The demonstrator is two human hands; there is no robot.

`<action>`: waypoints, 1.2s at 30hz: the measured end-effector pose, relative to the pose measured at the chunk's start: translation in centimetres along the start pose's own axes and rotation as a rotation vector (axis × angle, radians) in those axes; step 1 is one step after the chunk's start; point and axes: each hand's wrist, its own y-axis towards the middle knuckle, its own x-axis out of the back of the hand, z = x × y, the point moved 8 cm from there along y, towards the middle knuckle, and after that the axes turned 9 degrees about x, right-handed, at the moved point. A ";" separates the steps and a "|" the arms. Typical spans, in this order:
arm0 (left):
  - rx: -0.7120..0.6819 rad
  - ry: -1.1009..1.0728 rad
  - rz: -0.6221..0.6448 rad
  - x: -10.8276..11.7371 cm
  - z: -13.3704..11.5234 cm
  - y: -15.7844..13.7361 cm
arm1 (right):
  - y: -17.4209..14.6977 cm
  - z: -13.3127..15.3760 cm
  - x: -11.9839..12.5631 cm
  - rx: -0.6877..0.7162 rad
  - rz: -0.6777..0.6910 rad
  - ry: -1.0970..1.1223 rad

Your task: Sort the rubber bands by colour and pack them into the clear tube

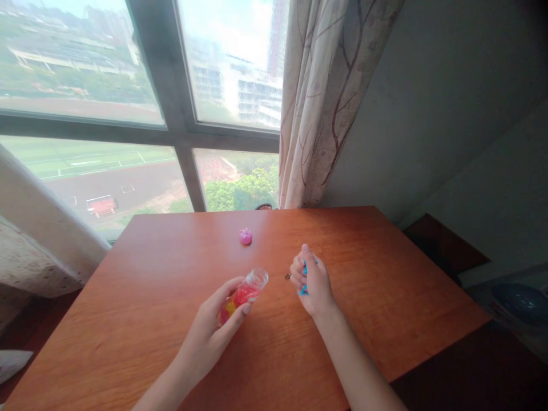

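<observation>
A small clear glass jar [252, 285] with red and yellow contents is gripped between the thumb and fingers of my left hand [216, 314]. It leans to the right, and its mouth is uncovered. My right hand [314, 282] is closed, with bits of something bright blue [305, 288] showing between the fingers; its kind I cannot make out. Just left of those fingers is a tiny dark metal piece [287, 276]; whether it joins the blue thing is unclear. Farther back, a small round pink object [245, 237] with a knotted-looking top sits on the table.
Both hands are over a reddish-brown wooden table [162, 274]. A large window [171, 131] stands behind it, with a patterned curtain [317, 103] to the right and another at the left. A dark round rim [264, 206] shows at the table's back edge.
</observation>
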 end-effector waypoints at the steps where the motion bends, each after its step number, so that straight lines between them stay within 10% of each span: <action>1: -0.017 0.043 0.009 -0.2 -0.2 -0.1 | 0.0 -0.1 -0.6 -0.047 -0.002 0.139; 8: -0.116 0.241 0.053 -1.4 -1.1 -0.5 | 0.5 -0.8 -4.1 -0.206 0.039 0.536; 36: -0.100 0.333 0.036 -1.6 -0.7 -0.1 | -0.9 -3.2 -4.7 -0.157 -0.084 0.707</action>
